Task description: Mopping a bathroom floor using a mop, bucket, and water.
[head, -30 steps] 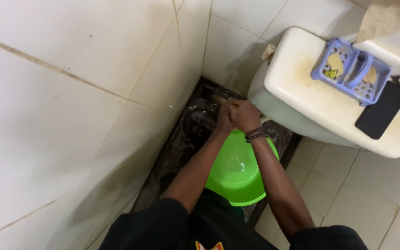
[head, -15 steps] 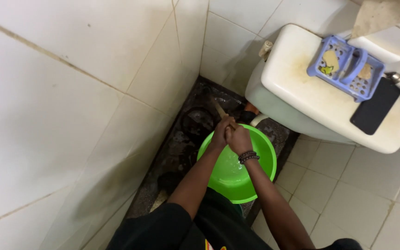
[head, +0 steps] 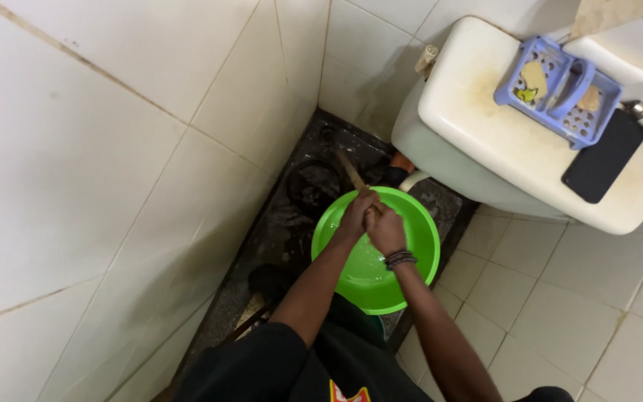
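Both my hands grip one wooden stick (head: 350,170) that slants up and away toward the dark wet corner. My left hand (head: 356,214) holds it on the left, and my right hand (head: 386,228), with a dark bead bracelet at the wrist, is pressed against it on the right. The stick's far end reaches a dark wet mass (head: 314,184) on the floor, and I cannot tell what is fixed there. Under my hands sits a bright green plastic basin (head: 418,231) with a little water in it.
A white toilet cistern (head: 485,134) stands at the right, carrying a blue plastic soap basket (head: 560,93) and a black phone (head: 603,155). White tiled walls (head: 113,149) close the left and back. Pale floor tiles (head: 560,313) spread to the right.
My hands have drawn back from the corner near the cistern to over the green basin, pulling the stick with them. The view has shifted slightly downward.
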